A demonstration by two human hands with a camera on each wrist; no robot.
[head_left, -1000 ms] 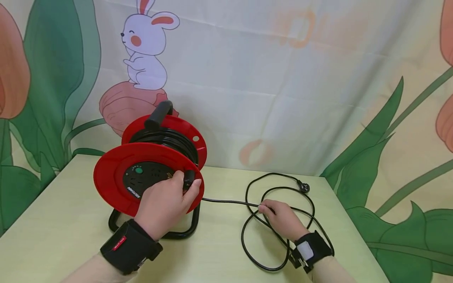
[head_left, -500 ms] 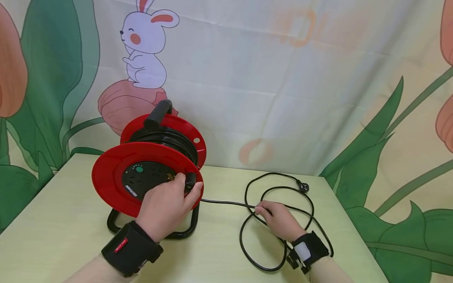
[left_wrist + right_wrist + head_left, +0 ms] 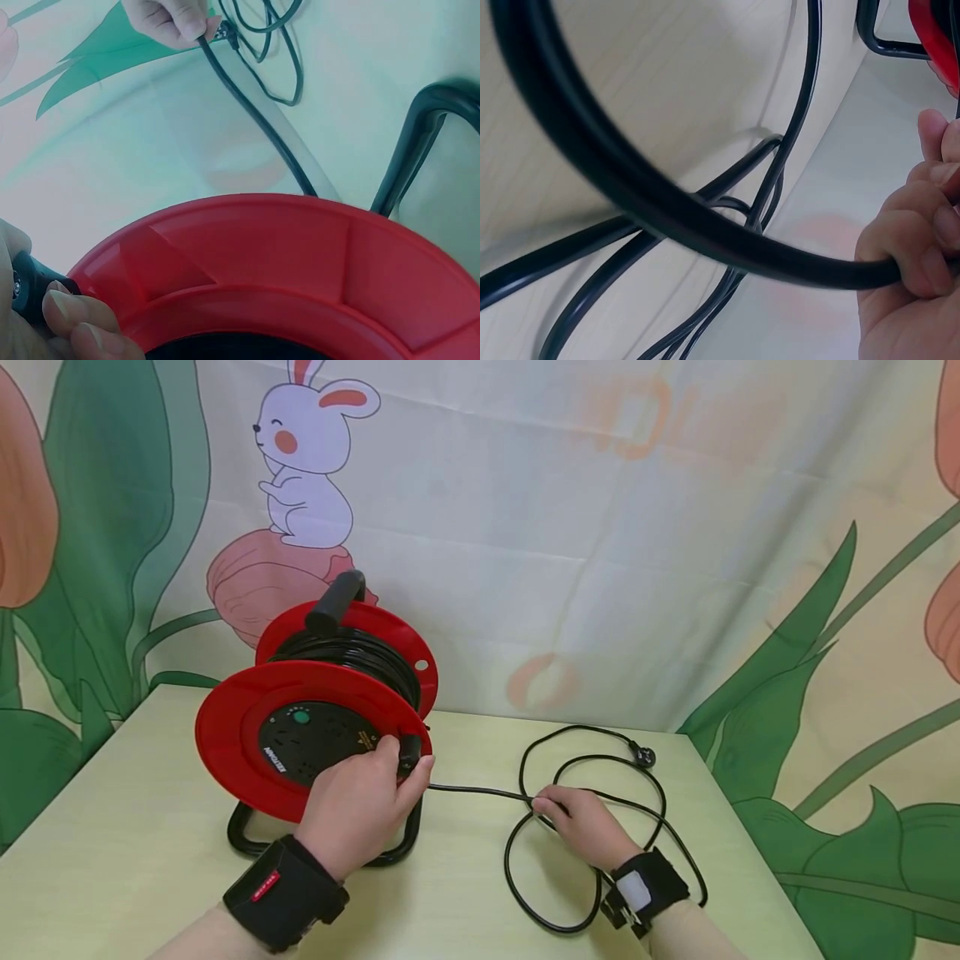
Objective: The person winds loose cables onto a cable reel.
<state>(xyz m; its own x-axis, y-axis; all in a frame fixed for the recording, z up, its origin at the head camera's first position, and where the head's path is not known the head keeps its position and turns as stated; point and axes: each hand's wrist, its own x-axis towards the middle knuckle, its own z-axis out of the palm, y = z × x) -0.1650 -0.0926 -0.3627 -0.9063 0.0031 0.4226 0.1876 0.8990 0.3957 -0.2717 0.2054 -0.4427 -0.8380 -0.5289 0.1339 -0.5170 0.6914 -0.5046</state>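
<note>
A red cable reel (image 3: 240, 727) with a black socket panel stands on the left of the table, black cable wound between its discs. My left hand (image 3: 360, 806) grips the black crank knob (image 3: 409, 752) near the front disc's right edge; in the left wrist view, fingers and thumb wrap the knob (image 3: 37, 289). My right hand (image 3: 588, 827) holds the black cable (image 3: 480, 790), which runs from the reel into its curled fingers. In the right wrist view the cable (image 3: 802, 270) passes through that fist. Loose loops lie around the right hand, ending in a plug (image 3: 643, 757).
The reel's black tube frame (image 3: 247, 839) rests on the pale wooden table (image 3: 450, 893), and its carrying handle (image 3: 336, 603) rises on top. A printed cloth backdrop (image 3: 480, 527) hangs right behind the table's back edge.
The reel has turned slightly, with my left hand and the knob moving a little down and right. My right hand has shifted left toward the reel, and the near cable loop drifted left.
</note>
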